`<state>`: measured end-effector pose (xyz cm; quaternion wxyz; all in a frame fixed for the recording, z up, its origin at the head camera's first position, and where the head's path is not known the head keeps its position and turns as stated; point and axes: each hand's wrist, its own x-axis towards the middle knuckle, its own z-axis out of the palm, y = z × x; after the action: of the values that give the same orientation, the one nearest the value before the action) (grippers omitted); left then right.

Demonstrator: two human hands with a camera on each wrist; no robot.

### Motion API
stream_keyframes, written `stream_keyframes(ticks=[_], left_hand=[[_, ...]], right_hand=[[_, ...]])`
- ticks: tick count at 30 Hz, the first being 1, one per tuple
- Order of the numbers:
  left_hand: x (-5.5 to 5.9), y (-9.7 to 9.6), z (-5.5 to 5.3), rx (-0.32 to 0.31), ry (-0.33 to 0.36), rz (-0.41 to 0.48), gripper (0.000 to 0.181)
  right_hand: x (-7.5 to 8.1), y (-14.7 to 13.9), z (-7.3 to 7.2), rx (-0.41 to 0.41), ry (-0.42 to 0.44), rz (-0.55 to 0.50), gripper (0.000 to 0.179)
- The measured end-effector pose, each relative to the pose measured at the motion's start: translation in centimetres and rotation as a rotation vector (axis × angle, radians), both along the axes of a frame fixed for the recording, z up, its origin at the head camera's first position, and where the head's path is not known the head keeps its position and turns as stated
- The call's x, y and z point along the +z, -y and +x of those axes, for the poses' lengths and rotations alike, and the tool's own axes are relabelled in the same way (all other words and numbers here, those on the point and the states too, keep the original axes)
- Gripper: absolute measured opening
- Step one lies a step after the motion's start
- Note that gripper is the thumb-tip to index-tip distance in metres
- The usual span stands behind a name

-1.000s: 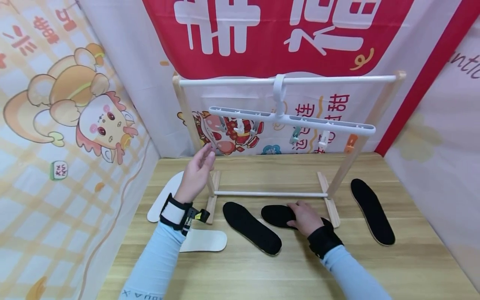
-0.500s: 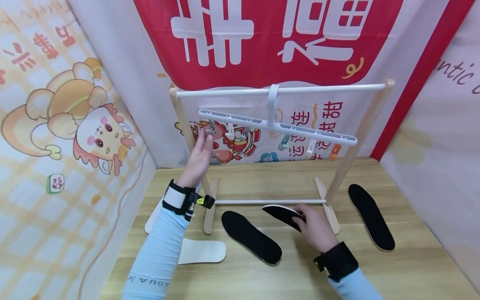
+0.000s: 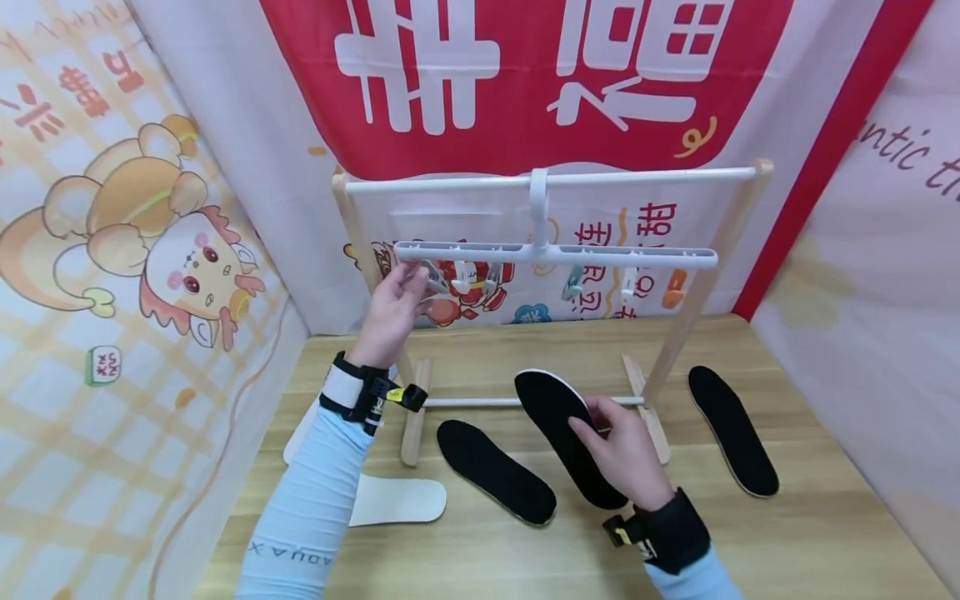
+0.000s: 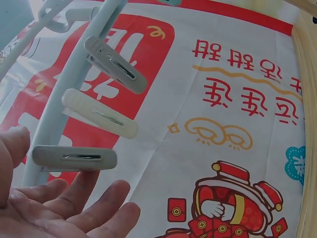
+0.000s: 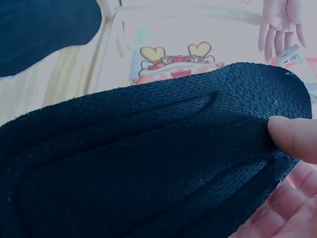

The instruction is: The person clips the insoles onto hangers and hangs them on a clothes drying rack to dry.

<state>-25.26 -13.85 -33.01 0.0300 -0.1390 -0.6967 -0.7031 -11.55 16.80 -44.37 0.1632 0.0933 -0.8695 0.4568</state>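
Observation:
My right hand (image 3: 628,457) pinches a black shoe insole (image 3: 553,417), thumb on its dark face and fingers behind, raised at a slant in front of the rack. In the right wrist view the thumb (image 5: 297,139) presses near one end of the insole. My left hand (image 3: 388,315) is up at the left end of the white clip hanger (image 3: 630,257). Its fingers are extended and apart in the left wrist view, around the bar's end, with a fingertip at the underside of the outermost grey clip (image 4: 74,157). A cream clip (image 4: 99,114) sits beside that one.
The hanger hooks over the top rail (image 3: 645,177) of a wooden rack. An orange clip (image 3: 673,287) hangs at its right. Another black insole (image 3: 495,472) lies at the middle front, one more black insole (image 3: 733,431) at the right. A white insole (image 3: 399,500) lies by the left forearm.
My right hand has picked the black insole up off the table and tipped it upright. My left hand has moved to the hanger's left end, and the slanting hanger now hangs level.

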Motion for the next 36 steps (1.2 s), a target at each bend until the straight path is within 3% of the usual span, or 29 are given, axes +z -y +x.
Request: stream_keyframes(ticks=[5, 15, 20, 36], left_hand=[[0.1, 0.3, 0.7, -0.002, -0.044, -0.016, 0.043], [1.2, 2.6, 3.0, 0.094, -0.145, -0.121, 0.054], [1.4, 3.1, 3.7, 0.09, -0.168, -0.127, 0.045], [1.2, 3.1, 5.5, 0.089, -0.123, -0.261, 0.043]], right_hand=[[0.3, 1.0, 0.0, 0.029, 0.046, -0.034, 0.014], [1.2, 3.2, -0.4, 0.106, 0.058, -0.04, 0.013], [1.4, 3.9, -0.4, 0.121, 0.065, -0.048, 0.013], [2.4, 7.0, -1.3, 0.165, 0.028, -0.152, 0.014]])
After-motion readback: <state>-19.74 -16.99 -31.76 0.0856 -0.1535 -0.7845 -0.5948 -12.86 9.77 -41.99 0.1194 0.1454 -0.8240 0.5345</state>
